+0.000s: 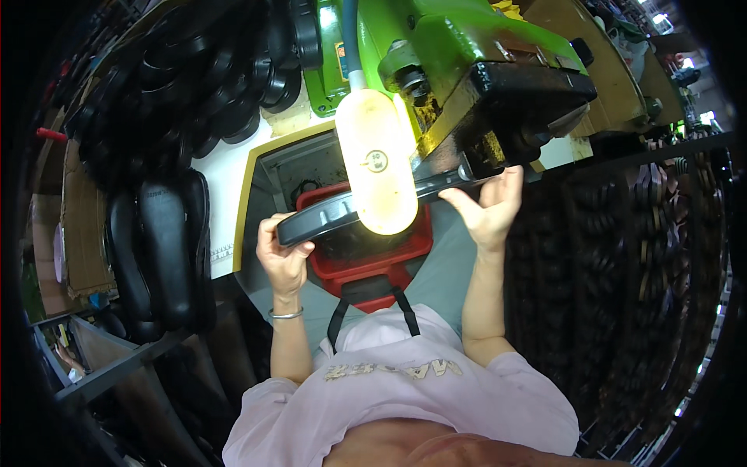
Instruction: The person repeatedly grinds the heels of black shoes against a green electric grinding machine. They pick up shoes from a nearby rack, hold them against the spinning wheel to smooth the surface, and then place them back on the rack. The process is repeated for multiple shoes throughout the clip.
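A long black shoe sole (325, 218) is held edge-up across the front of a green machine (459, 35). My left hand (282, 257) is closed around its left end, thumb in front and fingers behind. At the other end my right hand (493, 208) grips the sole right beside the dark working head (506, 117), its thumb pressed along the near side. A lit oval lamp (377, 156) covers the middle of the sole, and the spot where sole and machine meet is partly hidden.
Beneath the sole, a red bin (334, 268) sits at my lap. Black soles (167, 249) stand at the left, below a heap of black soles (179, 70) on the white tabletop (222, 210). Racks of dark footwear parts (607, 249) line the right. Cardboard boxes (599, 70) stand behind.
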Demonstrator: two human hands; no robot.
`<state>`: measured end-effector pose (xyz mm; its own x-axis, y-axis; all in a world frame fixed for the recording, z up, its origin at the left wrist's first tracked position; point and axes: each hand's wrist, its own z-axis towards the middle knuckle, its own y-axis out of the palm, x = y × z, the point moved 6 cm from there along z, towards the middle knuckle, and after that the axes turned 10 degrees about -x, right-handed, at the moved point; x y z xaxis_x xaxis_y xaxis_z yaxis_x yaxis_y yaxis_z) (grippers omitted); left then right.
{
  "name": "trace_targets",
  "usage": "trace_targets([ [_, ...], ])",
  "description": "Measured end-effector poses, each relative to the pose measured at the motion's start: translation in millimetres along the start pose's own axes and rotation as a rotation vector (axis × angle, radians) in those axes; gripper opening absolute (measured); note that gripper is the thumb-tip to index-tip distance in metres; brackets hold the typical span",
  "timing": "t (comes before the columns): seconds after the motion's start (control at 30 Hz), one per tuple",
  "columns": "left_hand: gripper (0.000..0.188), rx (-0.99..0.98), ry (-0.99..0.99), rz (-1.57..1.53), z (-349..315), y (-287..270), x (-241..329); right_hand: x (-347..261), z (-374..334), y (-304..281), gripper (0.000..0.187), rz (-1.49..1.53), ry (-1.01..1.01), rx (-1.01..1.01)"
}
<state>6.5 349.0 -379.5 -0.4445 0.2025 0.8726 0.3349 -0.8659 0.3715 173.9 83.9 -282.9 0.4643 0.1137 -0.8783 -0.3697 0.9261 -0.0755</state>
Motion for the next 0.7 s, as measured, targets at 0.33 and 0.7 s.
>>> trace_targets([
  [0.33,0.035,-0.256,0.234,0.438,-28.4,20.5,33.1,44.8,-43.0,7.5,0.082,0.255,0.074,0.019],
  [0.7,0.049,-0.337,0.316,0.776,-54.3,161.9,15.5,39.4,-18.4,-45.1,0.061,0.275,0.437,0.012],
])
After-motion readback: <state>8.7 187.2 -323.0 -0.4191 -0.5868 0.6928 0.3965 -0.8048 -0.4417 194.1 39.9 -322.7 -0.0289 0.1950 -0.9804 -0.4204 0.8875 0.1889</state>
